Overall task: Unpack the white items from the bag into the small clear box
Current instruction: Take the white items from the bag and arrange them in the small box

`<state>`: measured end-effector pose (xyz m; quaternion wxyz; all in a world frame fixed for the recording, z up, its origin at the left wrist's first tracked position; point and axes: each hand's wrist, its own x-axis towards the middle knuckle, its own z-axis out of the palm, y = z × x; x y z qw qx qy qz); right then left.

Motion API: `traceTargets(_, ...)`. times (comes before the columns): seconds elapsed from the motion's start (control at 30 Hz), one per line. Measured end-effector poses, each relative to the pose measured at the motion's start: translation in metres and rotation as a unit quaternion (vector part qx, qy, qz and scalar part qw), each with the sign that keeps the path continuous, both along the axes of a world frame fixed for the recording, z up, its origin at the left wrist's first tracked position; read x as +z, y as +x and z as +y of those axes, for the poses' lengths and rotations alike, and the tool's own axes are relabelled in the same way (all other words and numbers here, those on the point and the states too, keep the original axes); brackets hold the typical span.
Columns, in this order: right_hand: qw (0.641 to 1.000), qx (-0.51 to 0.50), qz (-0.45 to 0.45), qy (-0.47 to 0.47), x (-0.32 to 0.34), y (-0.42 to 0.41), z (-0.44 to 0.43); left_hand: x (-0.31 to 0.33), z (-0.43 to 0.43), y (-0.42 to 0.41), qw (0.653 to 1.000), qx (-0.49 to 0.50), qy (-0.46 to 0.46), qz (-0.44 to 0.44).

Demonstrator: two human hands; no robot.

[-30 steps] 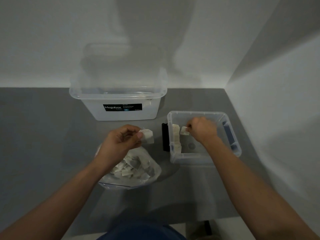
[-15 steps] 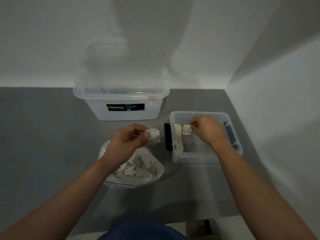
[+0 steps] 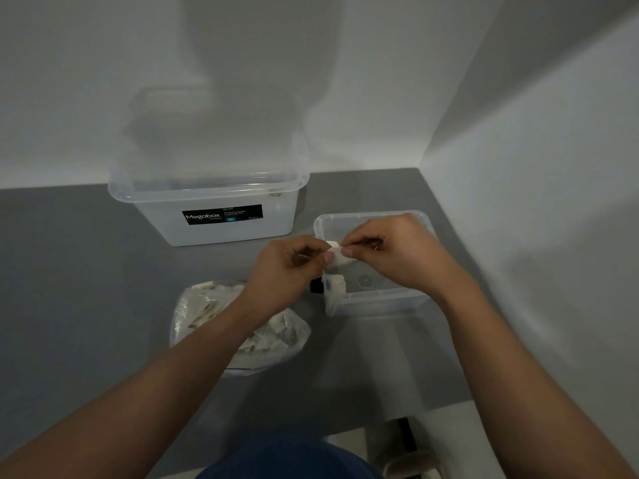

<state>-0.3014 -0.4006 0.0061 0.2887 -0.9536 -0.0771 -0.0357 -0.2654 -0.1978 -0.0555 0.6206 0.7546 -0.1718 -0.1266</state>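
A small white item (image 3: pixel 337 257) hangs over the left rim of the small clear box (image 3: pixel 377 299). My left hand (image 3: pixel 287 271) pinches its left side and my right hand (image 3: pixel 390 252) pinches its right side with thumb and forefinger. Another white item (image 3: pixel 336 284) stands inside the box against its left wall. The clear plastic bag (image 3: pixel 207 312) with several white items lies on the grey table under my left forearm, partly hidden by it.
A large clear box with a lid and a black "Megabox" label (image 3: pixel 221 214) stands behind, against the back wall. A black latch (image 3: pixel 316 285) sits on the small box's left side. A white wall runs close on the right. The table's front edge (image 3: pixel 397 414) lies near my body.
My left hand carried its white item right to the box's left rim. My right hand left the piece it placed inside and came left to pinch the same item.
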Motion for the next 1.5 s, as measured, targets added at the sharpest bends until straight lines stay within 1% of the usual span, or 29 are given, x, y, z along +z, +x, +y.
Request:
traceTargets(0.03,1.0,-0.016,-0.014,-0.007,-0.002,0.001,-0.006,-0.001,-0.004,0.001,1.0,0.001,0.028,-0.013)
traceTargets(0.07,0.999,-0.036,-0.031,-0.014,-0.005,0.004,-0.013,-0.003,-0.006,0.003,0.996,-0.001,0.078,-0.035)
traceTargets(0.13,0.994,-0.084,-0.065,-0.021,-0.015,0.013,-0.027,-0.007,-0.007,0.005,0.973,-0.029,0.207,-0.094)
traceTargets(0.17,0.992,-0.105,-0.071,-0.023,-0.021,0.019,-0.033,-0.009,-0.007,0.005,0.958,-0.05,0.259,-0.116)
traceTargets(0.23,0.989,-0.134,-0.048,-0.027,-0.036,0.032,-0.043,-0.014,-0.007,0.004,0.939,-0.08,0.31,-0.123)
traceTargets(0.33,0.987,-0.147,0.041,-0.05,-0.062,0.05,-0.053,-0.018,-0.007,0.006,0.937,-0.081,0.321,-0.113)
traceTargets(0.43,0.982,-0.115,0.139,-0.059,-0.085,0.062,-0.056,-0.015,-0.008,0.009,0.933,-0.076,0.333,-0.116)
traceTargets(0.53,0.976,-0.083,0.183,-0.087,-0.102,0.072,-0.054,-0.015,-0.008,0.009,0.929,-0.081,0.342,-0.113)
traceTargets(0.63,0.97,-0.088,0.193,-0.117,-0.113,0.08,-0.052,-0.017,-0.008,0.009,0.928,-0.081,0.346,-0.113)
traceTargets(0.77,0.969,-0.097,0.163,-0.155,-0.115,0.083,-0.049,-0.018,-0.008,0.008,0.929,-0.078,0.342,-0.115)
traceTargets(0.97,0.964,-0.106,0.157,-0.189,-0.114,0.084,-0.045,-0.019,-0.008,0.009,0.931,-0.078,0.336,-0.117)
traceTargets(1.03,0.965,-0.113,0.141,-0.191,-0.112,0.082,-0.044,-0.019,-0.008,0.009,0.931,-0.079,0.337,-0.117)
traceTargets(1.13,0.971,-0.12,0.107,-0.176,-0.107,0.077,-0.045,-0.019,-0.008,0.009,0.931,-0.081,0.335,-0.123)
traceTargets(1.2,0.977,-0.133,0.084,-0.144,-0.103,0.07,-0.045,-0.018,-0.007,0.01,0.926,-0.088,0.344,-0.129)
traceTargets(1.27,0.982,-0.159,0.049,-0.084,-0.095,0.059,-0.045,-0.015,-0.005,0.01,0.923,-0.094,0.347,-0.138)
traceTargets(1.33,0.983,-0.185,0.008,-0.019,-0.082,0.043,-0.039,-0.01,0.003,0.009,0.928,-0.079,0.331,-0.154)
traceTargets(1.43,0.971,-0.217,-0.048,0.083,-0.06,0.013,-0.017,0.002,0.031,0.005,0.934,-0.032,0.306,-0.182)
traceTargets(1.5,0.964,-0.216,-0.082,0.134,-0.049,-0.007,0.009,0.006,0.058,0.003,0.935,-0.005,0.29,-0.205)
